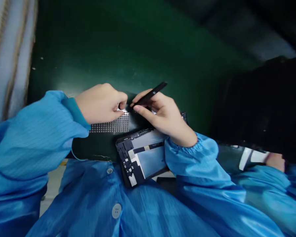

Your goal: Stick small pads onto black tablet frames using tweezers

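My left hand (101, 102) is closed, thumb and forefinger curled together over a sheet of small grey squares (113, 125). Whatever those fingertips pinch is too small to make out; a tiny white bit shows beside them at the sheet's upper corner. In my right hand (164, 113) a slim black pen-shaped tool (153, 93) is gripped between thumb and fingers, its tip pointing down-left close to my left fingertips. Under my right wrist lie opened flat electronic devices (150, 161), with a silvery panel, dark ribbon and small parts visible. My right forearm covers part of them.
A green work surface (128, 42) spreads ahead. Corrugated pale material (12, 56) borders the left side, and a large dark object (259, 105) stands at right. Another person's hand (275, 161) and blue sleeve show at lower right, near a white object (245, 158).
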The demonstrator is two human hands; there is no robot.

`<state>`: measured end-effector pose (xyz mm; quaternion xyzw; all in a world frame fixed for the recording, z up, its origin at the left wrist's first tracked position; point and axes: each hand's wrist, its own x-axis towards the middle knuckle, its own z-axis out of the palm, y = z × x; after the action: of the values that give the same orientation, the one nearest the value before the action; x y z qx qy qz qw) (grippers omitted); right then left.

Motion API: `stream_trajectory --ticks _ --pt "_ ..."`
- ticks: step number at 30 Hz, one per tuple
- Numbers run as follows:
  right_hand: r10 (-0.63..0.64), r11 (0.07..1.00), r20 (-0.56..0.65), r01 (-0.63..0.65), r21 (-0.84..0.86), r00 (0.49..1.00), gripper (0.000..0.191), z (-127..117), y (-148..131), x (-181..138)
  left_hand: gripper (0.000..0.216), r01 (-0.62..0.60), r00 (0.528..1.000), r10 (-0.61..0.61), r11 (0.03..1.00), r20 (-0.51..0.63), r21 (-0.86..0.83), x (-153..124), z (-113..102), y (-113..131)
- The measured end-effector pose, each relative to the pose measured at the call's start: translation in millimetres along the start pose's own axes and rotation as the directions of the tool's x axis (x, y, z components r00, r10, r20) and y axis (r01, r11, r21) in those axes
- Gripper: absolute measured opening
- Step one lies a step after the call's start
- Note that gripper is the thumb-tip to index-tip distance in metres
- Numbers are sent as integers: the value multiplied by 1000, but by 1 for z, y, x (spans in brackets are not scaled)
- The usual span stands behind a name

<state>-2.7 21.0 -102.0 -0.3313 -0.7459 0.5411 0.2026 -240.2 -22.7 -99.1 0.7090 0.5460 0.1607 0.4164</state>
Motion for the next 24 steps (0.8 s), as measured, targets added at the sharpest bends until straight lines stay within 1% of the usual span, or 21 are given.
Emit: stream_trajectory --ticks 2,5,7,9,10,12,14,15,17,19,20,22,24 --pt "12 1000 10 -12 -16 1000 18 -4 4 -2 4 -2 1000 0 999 27 45 0 4 1" --pt "50 998 -6 -50 46 999 16 -8 0 -8 15 -5 998 -5 989 65 145 -1 4 4" --pt "48 998 -5 -48 39 999 14 -8 -3 -9 9 13 998 -23 987 61 158 0 3 6" --pt "24 999 16 -24 -22 1000 10 -8 -3 -7 3 35 998 -45 985 52 169 2 3 7" --pt "11 998 25 -10 -56 1000 9 -8 -3 -5 5 35 997 -47 980 57 196 2 2 8" --pt "7 996 37 -4 -94 999 8 -10 -3 -2 23 12 996 -34 964 77 264 3 3 8" --pt "41 998 28 -40 -57 999 8 -12 -6 -3 37 -18 996 -13 949 94 314 2 3 8" --pt "71 997 8 -71 -15 997 10 -12 -9 -6 37 -28 996 -4 944 93 329 1 3 8" --pt "136 988 -88 -129 86 987 15 -8 -18 -21 24 -32 997 5 937 77 347 0 4 8" --pt "184 977 -256 -147 157 949 14 4 -28 -47 15 -39 999 22 928 49 369 -2 6 9" --pt "204 973 -340 -152 174 918 11 12 -31 -62 16 -47 999 34 923 41 381 -3 7 9" --pt "228 969 -454 -154 194 861 8 33 -35 -91 22 -73 997 58 911 49 406 -5 9 12" --pt "191 979 -512 -124 163 838 14 53 -32 -111 27 -117 992 85 894 92 433 -7 11 13"
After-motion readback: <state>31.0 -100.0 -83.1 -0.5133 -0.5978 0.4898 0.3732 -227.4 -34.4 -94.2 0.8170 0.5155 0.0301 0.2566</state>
